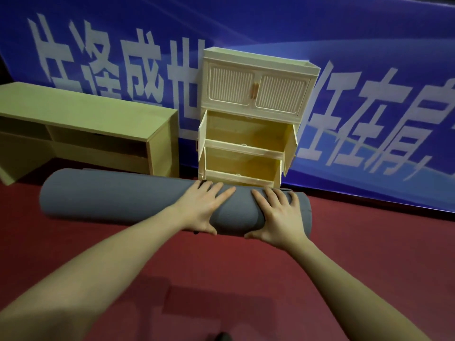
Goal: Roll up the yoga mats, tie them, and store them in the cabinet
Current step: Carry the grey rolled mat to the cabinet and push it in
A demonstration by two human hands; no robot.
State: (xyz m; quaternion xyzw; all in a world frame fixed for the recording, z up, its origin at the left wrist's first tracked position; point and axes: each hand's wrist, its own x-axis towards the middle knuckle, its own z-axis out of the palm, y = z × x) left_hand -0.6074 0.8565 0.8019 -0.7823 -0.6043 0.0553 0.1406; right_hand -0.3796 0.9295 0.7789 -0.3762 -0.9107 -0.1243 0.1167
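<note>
A grey yoga mat (110,196), fully rolled, lies crosswise on the red floor (344,254) in the middle of the frame, its long axis running from centre left to centre right. The left hand (200,209) grasps the roll near its middle, fingers spread over the top and thumb tucked under the near side. The right hand (277,215) grasps it close to the right end in the same manner, fingers over the top, thumb beneath. A small dark item shows at the roll beside the left hand (a strap, possibly; too little is visible to tell). Directly behind the mat, at centre frame, stands a cream cabinet (256,114): its top pair of ribbed doors is closed, while the two lower compartments stand open. A light wooden desk (83,124) occupies the left of the frame, just beside the cabinet. A blue banner (369,45) with large white characters covers the wall behind both.
</note>
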